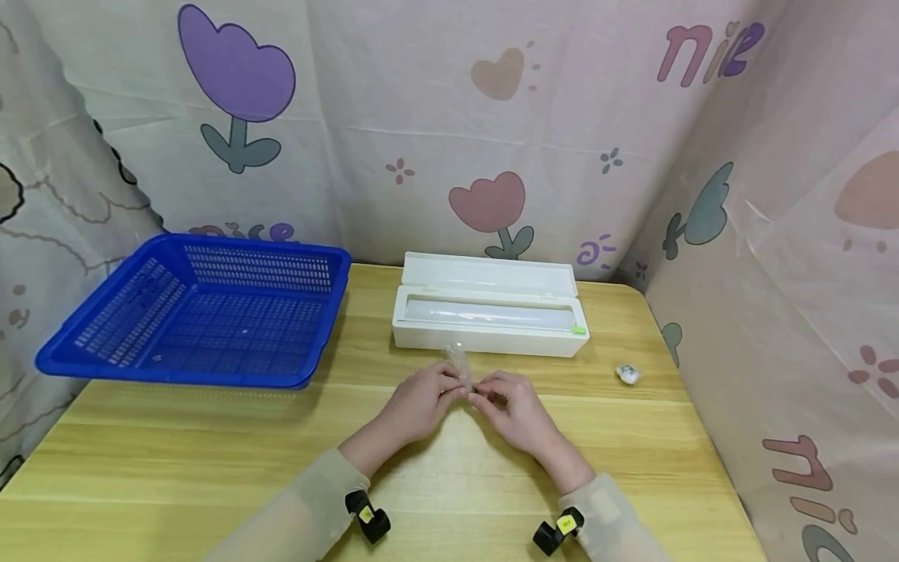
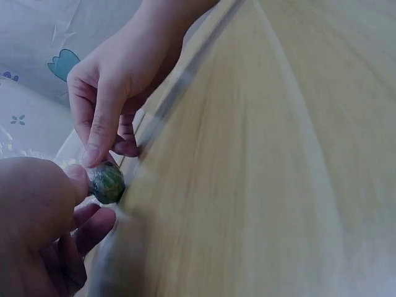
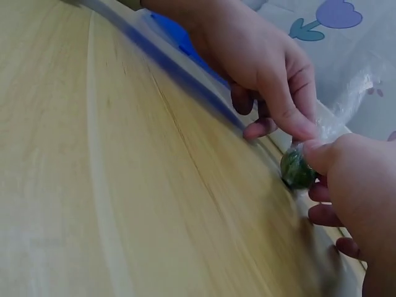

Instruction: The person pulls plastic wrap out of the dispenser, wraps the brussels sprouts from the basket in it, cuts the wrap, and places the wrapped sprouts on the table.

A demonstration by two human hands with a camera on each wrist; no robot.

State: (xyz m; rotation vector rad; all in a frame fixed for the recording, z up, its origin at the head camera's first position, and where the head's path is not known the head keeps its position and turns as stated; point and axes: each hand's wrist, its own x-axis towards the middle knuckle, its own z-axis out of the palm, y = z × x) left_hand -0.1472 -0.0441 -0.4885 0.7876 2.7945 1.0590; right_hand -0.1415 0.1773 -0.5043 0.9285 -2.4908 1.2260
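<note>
Both hands meet over the table, just in front of a white film dispenser box (image 1: pixel 485 341). Between them is a small round green thing (image 2: pixel 108 184) with lighter streaks, wrapped in clear plastic film (image 3: pixel 352 99). My left hand (image 1: pixel 419 402) pinches the wrapping, thumb against fingers. From the other side my right hand (image 1: pixel 518 410) pinches the wrap beside the green ball, thumb and fingertips close together. A loose tail of film sticks up past the fingertips toward the box. In the head view the fingers mostly hide the ball.
The box's lid (image 1: pixel 489 273) stands open, showing a roll of clear film (image 1: pixel 489 314) and a green tab. A blue plastic basket (image 1: pixel 309 381) stands at the left. One small film-wrapped bundle (image 1: pixel 628 375) lies near the right table edge. Patterned curtains surround the table.
</note>
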